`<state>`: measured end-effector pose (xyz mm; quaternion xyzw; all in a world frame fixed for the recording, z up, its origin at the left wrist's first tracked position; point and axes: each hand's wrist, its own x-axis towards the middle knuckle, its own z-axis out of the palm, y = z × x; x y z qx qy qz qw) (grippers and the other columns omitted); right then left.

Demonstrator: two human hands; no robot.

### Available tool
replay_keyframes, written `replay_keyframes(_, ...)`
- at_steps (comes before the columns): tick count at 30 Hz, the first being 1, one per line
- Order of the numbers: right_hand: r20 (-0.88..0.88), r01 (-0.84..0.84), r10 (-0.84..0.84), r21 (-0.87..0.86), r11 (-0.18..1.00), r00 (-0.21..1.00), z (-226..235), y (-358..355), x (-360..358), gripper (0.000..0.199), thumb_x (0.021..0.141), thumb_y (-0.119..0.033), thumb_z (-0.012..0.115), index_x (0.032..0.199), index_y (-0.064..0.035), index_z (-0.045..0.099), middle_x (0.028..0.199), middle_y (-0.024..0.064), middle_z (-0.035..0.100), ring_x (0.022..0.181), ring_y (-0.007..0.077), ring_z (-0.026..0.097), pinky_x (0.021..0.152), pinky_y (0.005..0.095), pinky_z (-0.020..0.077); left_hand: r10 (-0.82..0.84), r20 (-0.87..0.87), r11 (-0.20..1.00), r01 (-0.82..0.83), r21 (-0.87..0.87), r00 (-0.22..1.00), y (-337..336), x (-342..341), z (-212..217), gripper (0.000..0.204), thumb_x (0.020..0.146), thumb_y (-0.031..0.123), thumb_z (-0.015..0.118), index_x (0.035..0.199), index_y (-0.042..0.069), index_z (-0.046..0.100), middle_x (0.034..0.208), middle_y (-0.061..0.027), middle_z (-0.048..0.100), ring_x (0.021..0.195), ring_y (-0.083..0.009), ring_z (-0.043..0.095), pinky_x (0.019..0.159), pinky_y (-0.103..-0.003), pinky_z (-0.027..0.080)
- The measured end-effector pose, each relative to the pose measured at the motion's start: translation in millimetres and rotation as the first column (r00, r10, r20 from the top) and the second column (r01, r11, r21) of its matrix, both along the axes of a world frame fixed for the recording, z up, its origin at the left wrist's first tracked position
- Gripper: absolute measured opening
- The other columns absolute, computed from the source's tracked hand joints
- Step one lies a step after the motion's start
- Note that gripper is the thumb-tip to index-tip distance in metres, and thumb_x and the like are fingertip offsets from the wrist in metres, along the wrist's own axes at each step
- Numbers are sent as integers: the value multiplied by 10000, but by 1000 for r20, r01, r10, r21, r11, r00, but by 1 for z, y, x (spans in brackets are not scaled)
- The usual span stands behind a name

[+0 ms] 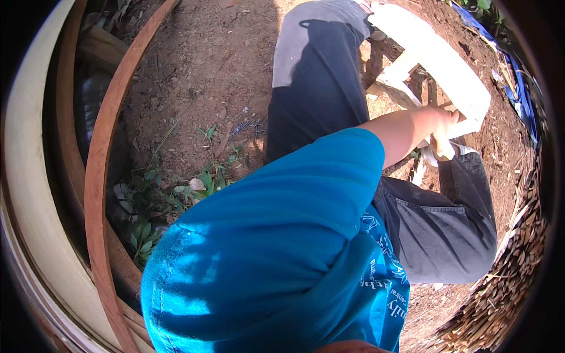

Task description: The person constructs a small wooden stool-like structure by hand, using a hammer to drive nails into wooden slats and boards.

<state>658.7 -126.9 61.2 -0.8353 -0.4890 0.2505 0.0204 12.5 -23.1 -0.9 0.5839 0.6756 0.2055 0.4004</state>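
Pale wooden frame [447, 65] lies out at two o'clock, a whitish piece built of flat boards with open gaps between them, resting on the bare reddish soil [200, 65]. One hand [441, 126] is on its near edge at about three o'clock; the fingers curl down over the board's end and appear pressed together around it, with a scrap of white cloth or paper [438, 154] just beneath the knuckles. The forearm runs back from it toward the centre and into a bright blue sleeve [282, 235], so I cannot tell for certain whether this is the left hand or the right; it comes out of the shoulder that fills the lower middle of the view. The other hand does not show.

Under the arm, dark trousers [318, 88] cover a bent leg that stretches up to twelve o'clock, with a grey dusty patch at the knee; the second thigh and its pocket sit at four o'clock.

Farther out, at nine o'clock, small green weeds [194, 188] grow from the dirt beside a few dry leaves. Curved strips of reddish-brown wood [97, 176] sweep from eleven o'clock down to seven o'clock, and a broader pale curved band [35, 176] lies just outside them. At five o'clock a heap of thin split sticks [506, 276] lies along the rim, and blue sheeting [518, 94] edges the ground at two o'clock.
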Motion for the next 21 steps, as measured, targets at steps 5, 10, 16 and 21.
replay_keyframes(5,-137,-47,114,418,907,984,49,184,-68,333,1031,-277,627,1198,2,696,1030,113,725,936,216,675,843,361,533,145,41,986,-147,75,989,-9,13,3,988,885,506,650,1634,76,170,1441,-133,591,1289,-280,597,1080,-434,472)
replay_keyframes(10,-271,-139,426,684,716,863,121,320,-186,326,1042,-263,623,1226,-2,684,1052,106,719,948,212,671,850,355,536,302,314,944,-329,34,900,4,21,-23,698,975,547,563,1435,32,462,1169,-144,698,1011,-282,689,906,-403,562)
replay_keyframes(16,-361,-433,812,707,559,460,221,308,-312,368,1067,-231,590,1352,-1,621,1251,56,632,1154,116,571,1074,298,428,145,58,987,-148,57,988,-23,11,16,592,978,487,553,1276,-18,466,1120,-169,723,1101,-259,689,989,-403,508)
replay_keyframes(21,-374,-614,917,759,217,-138,251,199,-400,231,1069,-158,562,1197,8,660,1038,15,627,981,91,568,939,253,450,172,132,970,-192,153,976,18,-22,-102,928,873,418,753,1493,-32,229,1334,-232,634,1081,-311,700,972,-417,548)
